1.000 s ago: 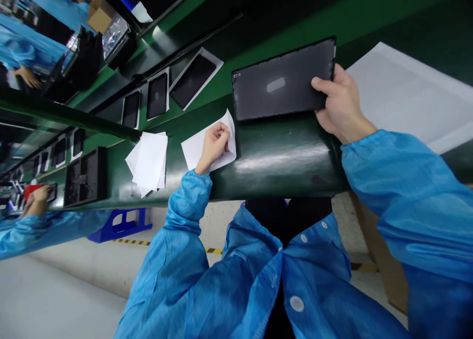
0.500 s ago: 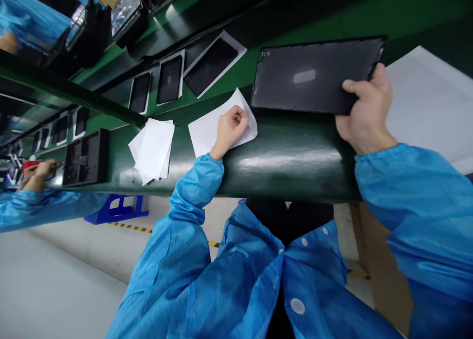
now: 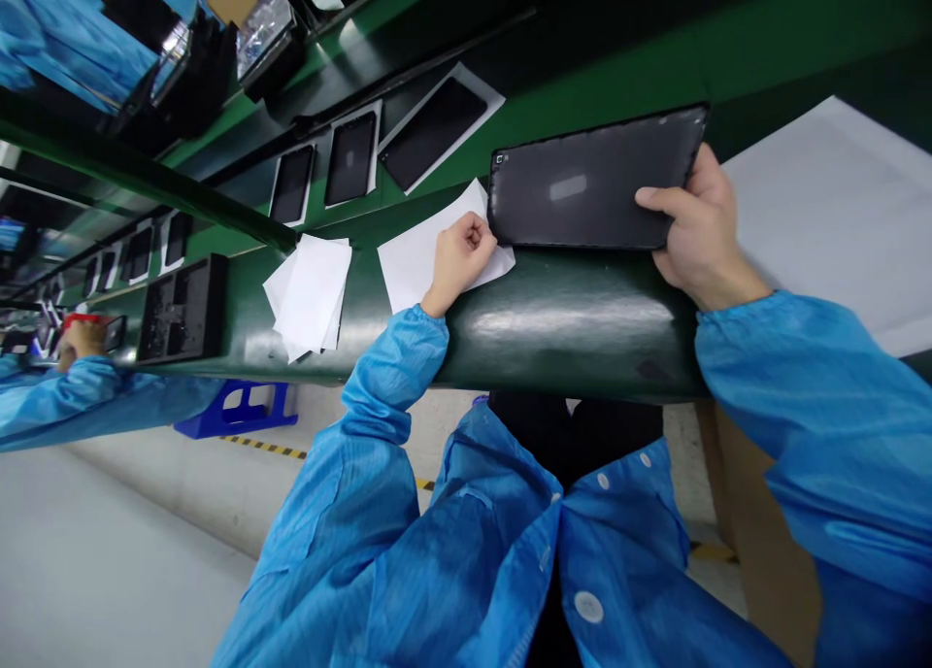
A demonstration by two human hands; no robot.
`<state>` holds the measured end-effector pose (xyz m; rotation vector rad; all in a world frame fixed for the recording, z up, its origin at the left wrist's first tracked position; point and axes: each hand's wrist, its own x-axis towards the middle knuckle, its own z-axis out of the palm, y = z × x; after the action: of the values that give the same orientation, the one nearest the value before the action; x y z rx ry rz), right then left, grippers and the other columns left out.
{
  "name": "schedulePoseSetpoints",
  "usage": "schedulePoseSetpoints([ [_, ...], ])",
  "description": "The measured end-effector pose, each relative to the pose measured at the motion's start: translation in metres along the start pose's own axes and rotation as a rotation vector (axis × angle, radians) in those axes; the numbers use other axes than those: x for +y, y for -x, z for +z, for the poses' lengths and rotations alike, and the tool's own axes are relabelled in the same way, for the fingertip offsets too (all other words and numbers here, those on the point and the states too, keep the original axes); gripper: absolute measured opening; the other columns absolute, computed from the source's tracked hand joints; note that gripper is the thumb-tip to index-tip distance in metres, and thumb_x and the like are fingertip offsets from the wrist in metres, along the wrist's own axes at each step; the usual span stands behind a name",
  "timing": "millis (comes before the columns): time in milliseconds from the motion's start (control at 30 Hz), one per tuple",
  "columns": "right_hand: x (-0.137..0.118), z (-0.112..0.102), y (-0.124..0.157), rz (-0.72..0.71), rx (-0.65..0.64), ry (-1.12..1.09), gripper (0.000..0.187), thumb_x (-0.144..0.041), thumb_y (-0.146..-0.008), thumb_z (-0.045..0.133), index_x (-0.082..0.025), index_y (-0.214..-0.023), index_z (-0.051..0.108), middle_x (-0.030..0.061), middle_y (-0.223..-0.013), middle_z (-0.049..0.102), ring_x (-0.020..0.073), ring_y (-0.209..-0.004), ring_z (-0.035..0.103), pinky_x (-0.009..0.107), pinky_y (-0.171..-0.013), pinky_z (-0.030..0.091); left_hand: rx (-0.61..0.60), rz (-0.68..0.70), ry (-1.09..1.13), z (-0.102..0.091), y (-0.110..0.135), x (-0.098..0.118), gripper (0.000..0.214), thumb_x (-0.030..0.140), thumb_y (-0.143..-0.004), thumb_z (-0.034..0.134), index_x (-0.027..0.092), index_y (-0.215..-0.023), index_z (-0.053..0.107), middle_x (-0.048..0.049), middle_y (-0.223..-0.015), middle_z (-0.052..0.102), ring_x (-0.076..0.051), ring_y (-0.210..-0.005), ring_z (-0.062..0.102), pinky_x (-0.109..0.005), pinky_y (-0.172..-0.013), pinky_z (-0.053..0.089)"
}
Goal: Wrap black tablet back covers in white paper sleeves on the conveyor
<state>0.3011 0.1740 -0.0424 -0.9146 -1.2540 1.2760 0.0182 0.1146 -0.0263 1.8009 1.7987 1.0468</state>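
My right hand [image 3: 695, 231] grips the right end of a dark grey tablet back cover [image 3: 589, 183], held just above the green bench [image 3: 553, 328]. Its left corner reaches over a white sheet [image 3: 415, 255] that lies on the bench. My left hand [image 3: 460, 257] rests on that sheet as a closed fist, pinching its far corner, right next to the tablet's left edge. Both arms wear blue sleeves.
A small stack of white sheets [image 3: 310, 294] lies left of my left hand, and a black tray [image 3: 182, 309] beyond it. Tablets on white pads [image 3: 433, 129] line the conveyor behind. A large white sheet [image 3: 837, 212] covers the right. A co-worker's hand [image 3: 80, 338] is at far left.
The tablet in my right hand has shifted left and down, so its corner now overlaps the white sheet beside my left fist. My left hand stays on the sheet.
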Motion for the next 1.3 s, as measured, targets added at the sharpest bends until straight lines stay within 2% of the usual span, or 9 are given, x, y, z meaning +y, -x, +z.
schedulePoseSetpoints([
  [233, -0.013, 0.007, 0.002, 0.017, 0.026, 0.022, 0.039, -0.038, -0.071, 0.081, -0.032, -0.103, 0.059, 0.0028, -0.121, 0.075, 0.0336, -0.126, 0.066, 0.060, -0.117, 0.049, 0.099, 0.014, 0.002, -0.001, 0.002, 0.002, 0.018, 0.016, -0.088, 0.060, 0.022, -0.075, 0.051, 0.0057, -0.061, 0.047, -0.011, -0.058, 0.047, -0.024, -0.061, 0.039],
  [433, -0.030, 0.018, 0.014, 0.213, -0.207, -0.073, 0.056, -0.036, -0.065, 0.093, -0.032, -0.113, 0.064, 0.0031, -0.132, 0.075, 0.0359, -0.139, 0.062, 0.059, -0.127, 0.045, 0.129, 0.052, -0.017, -0.004, 0.009, 0.006, 0.017, 0.017, -0.089, 0.061, 0.022, -0.075, 0.052, 0.0079, -0.057, 0.038, -0.011, -0.054, 0.041, -0.025, -0.061, 0.038],
  [500, -0.031, 0.018, 0.017, 0.248, -0.266, -0.072, 0.063, -0.037, -0.063, 0.096, -0.032, -0.118, 0.065, 0.0029, -0.138, 0.073, 0.0361, -0.145, 0.058, 0.058, -0.130, 0.043, 0.120, 0.069, -0.053, -0.006, 0.011, 0.008, 0.016, 0.018, -0.089, 0.062, 0.022, -0.076, 0.054, 0.0082, -0.057, 0.036, -0.011, -0.054, 0.041, -0.025, -0.061, 0.038],
  [633, -0.027, 0.018, 0.017, 0.242, -0.279, -0.044, 0.072, -0.045, -0.060, 0.102, -0.032, -0.121, 0.065, 0.0028, -0.142, 0.072, 0.0372, -0.146, 0.057, 0.057, -0.131, 0.043, 0.062, 0.118, -0.107, -0.006, 0.017, 0.014, 0.014, 0.017, -0.090, 0.063, 0.021, -0.078, 0.058, 0.0080, -0.058, 0.038, -0.010, -0.055, 0.042, -0.026, -0.063, 0.037],
  [900, -0.027, 0.023, 0.021, 0.259, -0.348, -0.012, 0.086, -0.051, -0.055, 0.107, -0.031, -0.127, 0.065, 0.0060, -0.140, 0.073, 0.0376, -0.145, 0.059, 0.058, -0.129, 0.047, -0.038, 0.187, 0.000, 0.011, 0.034, 0.036, 0.017, 0.026, -0.098, 0.062, 0.021, -0.082, 0.059, 0.0059, -0.063, 0.047, -0.010, -0.058, 0.047, -0.025, -0.063, 0.041],
  [967, -0.028, 0.022, 0.023, 0.292, -0.390, -0.013, 0.085, -0.054, -0.054, 0.107, -0.031, -0.124, 0.067, 0.0063, -0.139, 0.074, 0.0383, -0.142, 0.061, 0.059, -0.128, 0.048, -0.029, 0.199, 0.033, 0.014, 0.037, 0.039, 0.018, 0.028, -0.100, 0.061, 0.021, -0.083, 0.058, 0.0055, -0.064, 0.048, -0.010, -0.058, 0.048, -0.025, -0.062, 0.041],
  [1100, -0.037, 0.017, 0.025, 0.426, -0.571, -0.116, 0.068, -0.070, -0.063, 0.098, -0.031, -0.113, 0.072, 0.0061, -0.128, 0.078, 0.0386, -0.126, 0.071, 0.062, -0.118, 0.055, -0.006, 0.172, 0.041, 0.013, 0.035, 0.038, 0.024, 0.034, -0.103, 0.063, 0.021, -0.084, 0.059, 0.0048, -0.065, 0.049, -0.010, -0.058, 0.048, -0.025, -0.061, 0.041],
  [1200, -0.047, 0.015, 0.025, 0.485, -0.625, -0.190, 0.064, -0.064, -0.062, 0.099, -0.032, -0.113, 0.075, 0.0052, -0.119, 0.079, 0.0365, -0.114, 0.076, 0.060, -0.107, 0.062, 0.023, 0.145, 0.080, 0.011, 0.032, 0.036, 0.028, 0.039, -0.105, 0.064, 0.021, -0.084, 0.060, 0.0041, -0.067, 0.051, -0.009, -0.058, 0.048, -0.024, -0.058, 0.040],
  [1300, -0.047, 0.016, 0.024, 0.447, -0.631, -0.176, 0.064, -0.058, -0.060, 0.102, -0.033, -0.113, 0.077, 0.0036, -0.113, 0.080, 0.0329, -0.111, 0.076, 0.053, -0.100, 0.067, 0.020, 0.153, 0.152, 0.013, 0.035, 0.042, 0.031, 0.042, -0.108, 0.062, 0.020, -0.085, 0.060, 0.0042, -0.067, 0.052, -0.009, -0.056, 0.047, -0.024, -0.057, 0.039],
])
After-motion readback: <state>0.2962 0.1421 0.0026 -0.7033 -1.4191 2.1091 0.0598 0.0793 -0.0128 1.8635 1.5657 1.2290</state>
